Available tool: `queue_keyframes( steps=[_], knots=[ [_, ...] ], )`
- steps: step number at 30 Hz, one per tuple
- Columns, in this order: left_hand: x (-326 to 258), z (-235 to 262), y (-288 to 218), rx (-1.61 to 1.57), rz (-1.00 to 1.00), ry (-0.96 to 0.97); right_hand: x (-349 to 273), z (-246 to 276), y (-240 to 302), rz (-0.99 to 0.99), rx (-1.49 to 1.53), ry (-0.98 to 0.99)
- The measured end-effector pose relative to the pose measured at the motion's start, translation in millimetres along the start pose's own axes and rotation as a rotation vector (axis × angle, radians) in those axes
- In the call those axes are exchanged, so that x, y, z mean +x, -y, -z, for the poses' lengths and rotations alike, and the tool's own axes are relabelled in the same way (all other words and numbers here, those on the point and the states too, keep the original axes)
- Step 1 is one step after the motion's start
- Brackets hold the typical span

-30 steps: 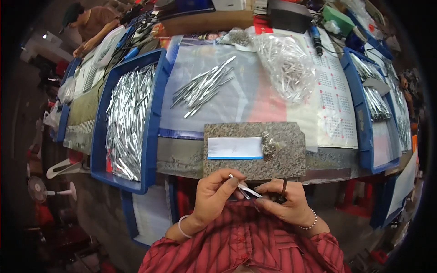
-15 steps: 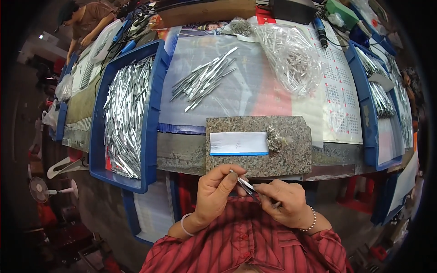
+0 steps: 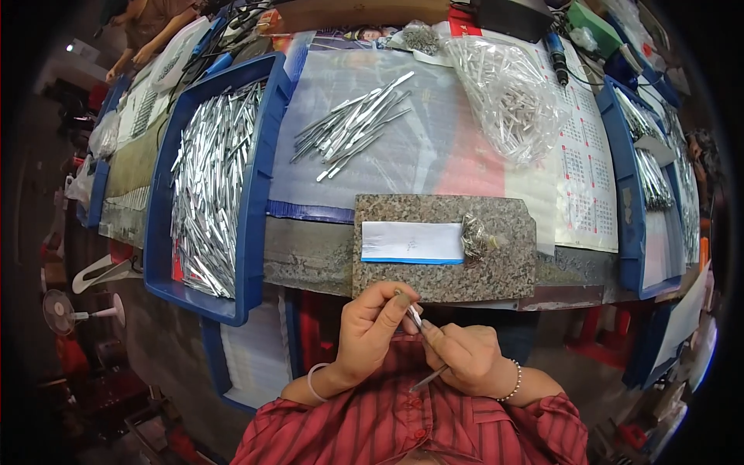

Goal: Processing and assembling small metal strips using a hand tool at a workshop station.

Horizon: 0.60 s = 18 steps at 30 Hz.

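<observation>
Both hands meet close to my chest, below the table edge. My left hand [image 3: 372,329] pinches the upper end of a thin metal tool [image 3: 416,318] between thumb and fingers. My right hand [image 3: 465,358] is closed on the same slim tool, whose lower end [image 3: 428,379] pokes out under the fingers. Just above the hands lies a speckled granite slab [image 3: 496,275] with a white paper strip [image 3: 411,242] and a small heap of tiny metal parts [image 3: 474,236] on it.
A blue tray [image 3: 256,194] full of metal blades sits at the left. Loose blades [image 3: 353,128] lie on plastic sheet in the middle, a clear bag of parts [image 3: 511,97] behind right, another blue tray [image 3: 624,201] at right. Another person's arms [image 3: 147,35] work far left.
The hands have stayed together by my chest; the fingers have shifted along the thin tool, and the view has tipped down slightly.
</observation>
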<state>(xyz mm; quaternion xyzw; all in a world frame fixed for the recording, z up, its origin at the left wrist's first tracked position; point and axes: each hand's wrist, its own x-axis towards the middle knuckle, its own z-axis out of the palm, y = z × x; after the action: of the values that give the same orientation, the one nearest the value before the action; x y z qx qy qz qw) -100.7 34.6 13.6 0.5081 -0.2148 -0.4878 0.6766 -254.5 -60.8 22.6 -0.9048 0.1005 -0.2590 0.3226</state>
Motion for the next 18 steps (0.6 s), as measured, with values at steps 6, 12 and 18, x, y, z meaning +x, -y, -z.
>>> queue_keyframes(
  steps=[6,12,18],
  knots=[
    [0.1,7.2,-12.1,-0.102,0.071,0.071,8.7,7.7,-2.6,0.033,0.006,0.009],
    [8.1,36.3,-42.0,0.210,0.341,0.399,30.9,37.6,-10.7,0.373,-0.281,0.100],
    [10.3,57.1,-46.3,0.519,0.469,0.656,54.0,34.5,-12.3,0.509,-0.266,0.268]
  ],
)
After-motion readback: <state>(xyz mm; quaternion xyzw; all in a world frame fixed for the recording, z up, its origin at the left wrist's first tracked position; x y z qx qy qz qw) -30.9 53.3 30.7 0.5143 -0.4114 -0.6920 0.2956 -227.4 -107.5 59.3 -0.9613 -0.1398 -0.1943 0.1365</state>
